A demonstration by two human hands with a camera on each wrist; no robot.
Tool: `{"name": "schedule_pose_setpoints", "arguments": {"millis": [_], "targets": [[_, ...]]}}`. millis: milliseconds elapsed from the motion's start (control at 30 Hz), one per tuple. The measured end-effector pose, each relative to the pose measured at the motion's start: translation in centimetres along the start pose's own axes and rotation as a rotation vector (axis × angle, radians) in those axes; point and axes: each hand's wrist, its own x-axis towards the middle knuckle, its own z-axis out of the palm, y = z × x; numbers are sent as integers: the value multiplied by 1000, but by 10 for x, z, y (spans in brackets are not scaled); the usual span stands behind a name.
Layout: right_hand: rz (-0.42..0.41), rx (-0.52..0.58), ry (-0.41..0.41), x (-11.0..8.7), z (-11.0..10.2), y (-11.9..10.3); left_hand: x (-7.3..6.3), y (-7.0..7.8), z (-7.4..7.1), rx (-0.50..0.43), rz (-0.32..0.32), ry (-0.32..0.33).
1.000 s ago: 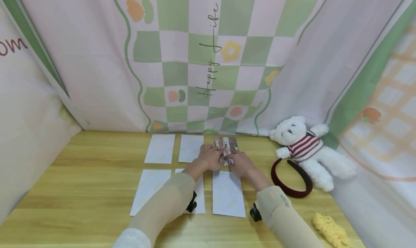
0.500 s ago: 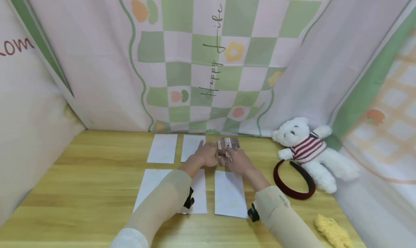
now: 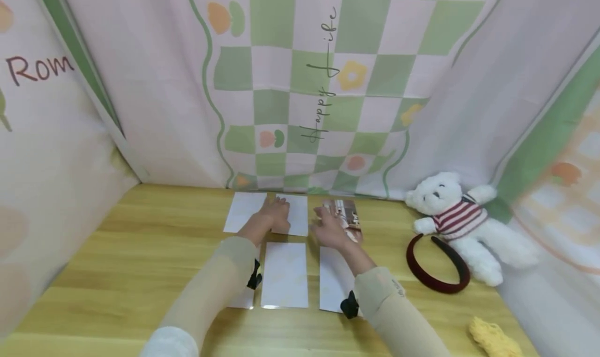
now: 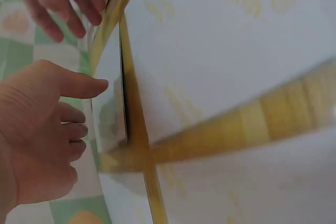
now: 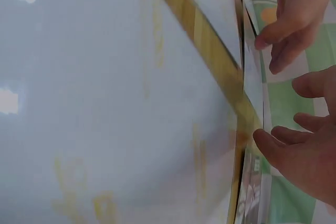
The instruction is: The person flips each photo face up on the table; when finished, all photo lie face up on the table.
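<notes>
Two rows of cards lie on the wooden table, mostly with plain white sides up. At the back right, one card (image 3: pixel 348 211) shows a brownish printed picture. My left hand (image 3: pixel 275 214) is over the back middle white card (image 3: pixel 298 216), fingers loosely bent and nothing in them. In the left wrist view, its thumb sticks out beside that card's edge. My right hand (image 3: pixel 328 231) is at the left side of the picture card, partly covering it, its fingers spread and holding nothing. The back left card (image 3: pixel 240 211) is beside my left hand. My left forearm hides much of the front left card (image 3: pixel 244 300).
A front middle card (image 3: pixel 285 273) and a front right card (image 3: pixel 330 279) lie nearer me. To the right are a white teddy bear (image 3: pixel 457 219) in a striped shirt, a dark red headband (image 3: pixel 440 285) and a bundle of yellow yarn (image 3: pixel 492 337). A checked curtain (image 3: pixel 314 107) hangs behind.
Both hands were together on the picture card. My left hand has moved left onto the back middle card, and my right hand has shifted to the picture card's left side, uncovering more of it.
</notes>
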Motion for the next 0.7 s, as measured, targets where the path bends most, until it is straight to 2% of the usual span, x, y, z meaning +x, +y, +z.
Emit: {"name": "schedule_pose_setpoints", "arguments": {"millis": [200,400,700], "targets": [[81,122,-22,4,9,-7,-6,-21,-5,-49,-40,-68],[113,141,-26,8,13,-11,-9,-30,-3,-20,-45,-130],[139,183,2,9,16,-13,-15,-30,-3,20,-50,-109]]}}
